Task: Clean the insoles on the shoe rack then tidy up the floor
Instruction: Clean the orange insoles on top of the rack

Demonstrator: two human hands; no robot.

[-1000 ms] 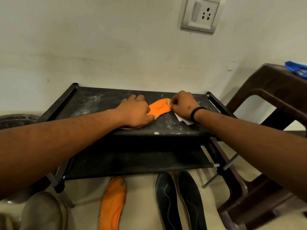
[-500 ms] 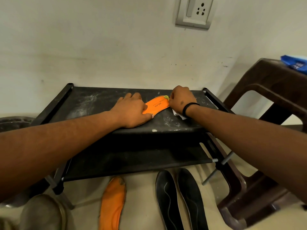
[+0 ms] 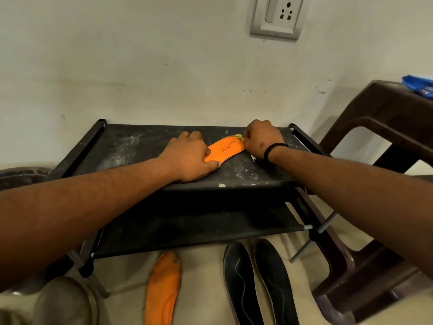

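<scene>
An orange insole lies on the dusty top shelf of the black shoe rack. My left hand presses flat on its near end. My right hand is curled at the insole's far tip, holding a small yellow-green thing against it; what that thing is I cannot tell. A white scrap shows just under my right wrist. On the floor in front of the rack lie a second orange insole and two black insoles.
A brown plastic stool stands to the right with a blue packet on it. A round metal vessel sits at the lower left. A wall socket is above the rack.
My right hand has slid along the insole toward its far tip, away from me. The left hand stays pressed on the near end. The camera has shifted slightly.
</scene>
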